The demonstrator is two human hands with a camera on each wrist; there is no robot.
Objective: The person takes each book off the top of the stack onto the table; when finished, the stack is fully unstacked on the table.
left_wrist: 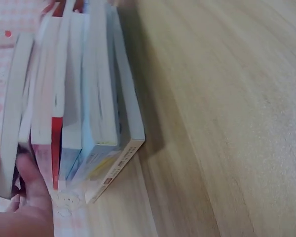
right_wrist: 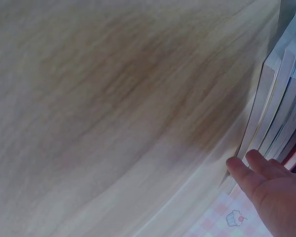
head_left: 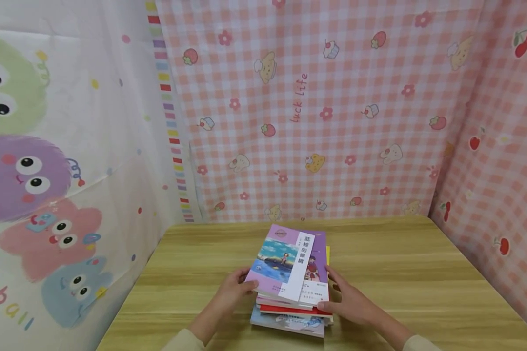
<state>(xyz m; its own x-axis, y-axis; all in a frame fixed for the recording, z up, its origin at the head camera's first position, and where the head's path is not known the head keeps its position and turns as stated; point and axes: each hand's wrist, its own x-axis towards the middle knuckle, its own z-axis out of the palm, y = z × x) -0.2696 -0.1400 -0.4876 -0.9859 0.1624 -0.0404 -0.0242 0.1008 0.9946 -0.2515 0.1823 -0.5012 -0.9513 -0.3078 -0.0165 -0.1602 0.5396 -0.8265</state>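
Fingers of the left hand (head_left: 233, 291) are pinching the blue-and-pink book (head_left: 274, 261), angled across the top of the stack (head_left: 295, 310) on the tabletop (head_left: 404, 273)! Over on the right, the right hand (head_left: 352, 302) lays extended fingers against the stack's side, no grip. Best play, I'd judge: keep that top book level, steady the rest lightly, and don't drag the purple book (head_left: 318, 248) beneath.

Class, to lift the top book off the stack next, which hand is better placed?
Probably the left. The left grip pinches the top book at its near-left corner, while the right grip rests against the right side of the stack.
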